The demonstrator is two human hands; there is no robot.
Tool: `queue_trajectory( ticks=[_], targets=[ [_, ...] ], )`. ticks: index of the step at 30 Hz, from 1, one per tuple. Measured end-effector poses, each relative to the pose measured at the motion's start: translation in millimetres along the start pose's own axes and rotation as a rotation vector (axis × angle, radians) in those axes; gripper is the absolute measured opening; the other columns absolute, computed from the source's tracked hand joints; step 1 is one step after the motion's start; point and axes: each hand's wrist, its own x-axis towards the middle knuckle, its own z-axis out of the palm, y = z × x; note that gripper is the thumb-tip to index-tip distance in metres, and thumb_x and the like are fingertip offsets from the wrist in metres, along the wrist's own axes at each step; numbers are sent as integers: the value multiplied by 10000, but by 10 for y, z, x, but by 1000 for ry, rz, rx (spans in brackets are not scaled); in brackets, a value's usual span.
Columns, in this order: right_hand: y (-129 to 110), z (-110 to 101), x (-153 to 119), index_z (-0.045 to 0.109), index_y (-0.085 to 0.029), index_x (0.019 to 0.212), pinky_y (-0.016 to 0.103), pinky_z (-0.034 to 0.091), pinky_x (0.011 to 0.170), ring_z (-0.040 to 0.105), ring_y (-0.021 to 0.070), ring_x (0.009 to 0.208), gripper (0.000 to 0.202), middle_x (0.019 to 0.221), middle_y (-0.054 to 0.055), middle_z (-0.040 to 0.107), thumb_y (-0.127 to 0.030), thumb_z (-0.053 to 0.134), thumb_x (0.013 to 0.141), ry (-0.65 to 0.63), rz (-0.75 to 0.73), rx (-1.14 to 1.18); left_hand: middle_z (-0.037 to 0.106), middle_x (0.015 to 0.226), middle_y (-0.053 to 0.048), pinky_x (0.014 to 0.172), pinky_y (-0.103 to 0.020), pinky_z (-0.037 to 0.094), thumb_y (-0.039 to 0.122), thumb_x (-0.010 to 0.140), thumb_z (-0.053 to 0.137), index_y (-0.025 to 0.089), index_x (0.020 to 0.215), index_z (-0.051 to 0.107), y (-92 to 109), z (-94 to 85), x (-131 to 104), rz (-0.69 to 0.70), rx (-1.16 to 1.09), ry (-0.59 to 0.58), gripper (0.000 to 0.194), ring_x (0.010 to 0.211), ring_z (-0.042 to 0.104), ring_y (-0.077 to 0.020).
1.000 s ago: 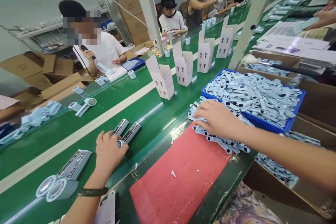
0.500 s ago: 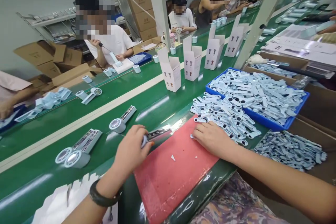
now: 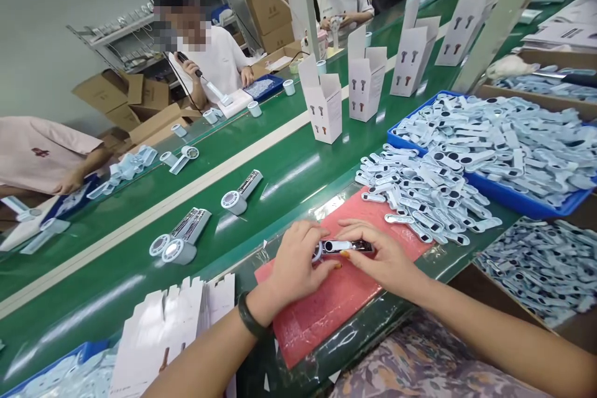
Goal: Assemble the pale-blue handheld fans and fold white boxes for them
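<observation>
My left hand (image 3: 297, 261) is closed around the round head of a light-blue handheld device (image 3: 362, 245) with an open handle. The handle points right, and dark inner parts show at its far end. A pale handle cover (image 3: 339, 247) with a black oval lies along the handle. My right hand (image 3: 389, 261) pinches this cover against the handle, thumb on the near side; whether it is seated cannot be seen. Both hands are above a red mat (image 3: 321, 314). A loose pile of similar handle covers (image 3: 415, 189) lies right of the mat.
A blue tray (image 3: 517, 196) heaped with covers stands at the right. Several open white boxes (image 3: 326, 112) stand on the green belt (image 3: 280, 168). More open-handled devices (image 3: 189, 233) lie left. Flat cartons (image 3: 153, 329) are at front left. Co-workers (image 3: 214, 62) sit across.
My right hand has come from the pile's edge to the device with a handle cover. My left hand has brought the device over the mat. The camera view has shifted.
</observation>
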Motion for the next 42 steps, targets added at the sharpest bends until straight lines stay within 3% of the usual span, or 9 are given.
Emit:
queue_trajectory(
  ticks=[5, 11, 14, 16, 21, 27, 33, 37, 42],
  targets=[
    [88, 27, -26, 720, -286, 1046, 490, 516, 1031, 633, 251, 1185, 181, 1216, 65, 692, -236, 624, 901, 11, 16, -88, 671, 1065, -86, 920, -411, 471, 290, 992, 566, 207, 1044, 649, 25, -1, -9, 18, -90, 49, 128, 1033, 591, -242],
    [50, -76, 68, 716, -268, 999, 429, 535, 942, 668, 238, 1069, 146, 1117, 54, 723, -294, 579, 960, -115, 60, -100, 671, 992, -68, 833, -361, 496, 206, 943, 635, 206, 968, 692, 37, 17, 26, -71, -131, 37, 62, 953, 612, -218],
    [44, -108, 98, 706, -257, 961, 398, 542, 867, 671, 219, 964, 148, 1005, 35, 727, -284, 562, 977, -176, 78, -122, 680, 1021, -64, 847, -357, 508, 203, 933, 651, 214, 945, 688, 49, -9, 27, -62, -131, 28, 40, 992, 630, -218],
    [30, -139, 75, 695, -256, 1023, 402, 540, 884, 659, 223, 1009, 133, 1070, 39, 715, -263, 576, 964, -216, 83, -157, 687, 1064, -66, 916, -389, 511, 237, 942, 651, 223, 941, 673, 84, -26, -9, -26, -125, 9, 26, 1053, 636, -229],
    [-20, -200, -78, 581, -281, 1357, 521, 443, 1063, 555, 291, 1234, 443, 1318, 81, 634, -257, 655, 921, -315, 43, -370, 684, 1215, -92, 1129, -565, 407, 256, 947, 632, 245, 1045, 639, 237, 43, -187, -64, -52, 4, 99, 1228, 600, -290],
    [-12, -160, -89, 648, -271, 1294, 497, 453, 939, 584, 292, 1062, 346, 1128, 87, 669, -229, 608, 954, -332, 25, -460, 727, 1130, -57, 1072, -529, 466, 181, 949, 573, 240, 1092, 631, 316, 160, -225, -61, 26, 23, 165, 1112, 637, -277],
    [15, -170, -124, 608, -248, 1331, 490, 434, 971, 566, 288, 1104, 353, 1204, 94, 654, -262, 582, 979, -340, -46, -466, 704, 1146, -89, 1070, -558, 444, 229, 918, 633, 222, 1152, 615, 333, 108, -219, -34, 113, -39, 236, 1180, 586, -320],
    [5, -99, -161, 605, -206, 1320, 507, 436, 949, 546, 312, 1076, 334, 1172, 122, 652, -263, 533, 999, -318, -98, -610, 700, 1131, -93, 996, -514, 485, 177, 921, 599, 218, 1127, 614, 325, 132, -217, -16, 111, -13, 211, 1100, 609, -295],
    [-17, -41, -161, 621, -168, 1283, 509, 438, 928, 534, 317, 1057, 311, 1144, 130, 652, -263, 505, 1010, -321, -98, -665, 706, 1139, -65, 1041, -529, 447, 144, 915, 609, 237, 1114, 620, 327, 170, -210, -58, 166, -23, 220, 1107, 623, -277]
  ],
)
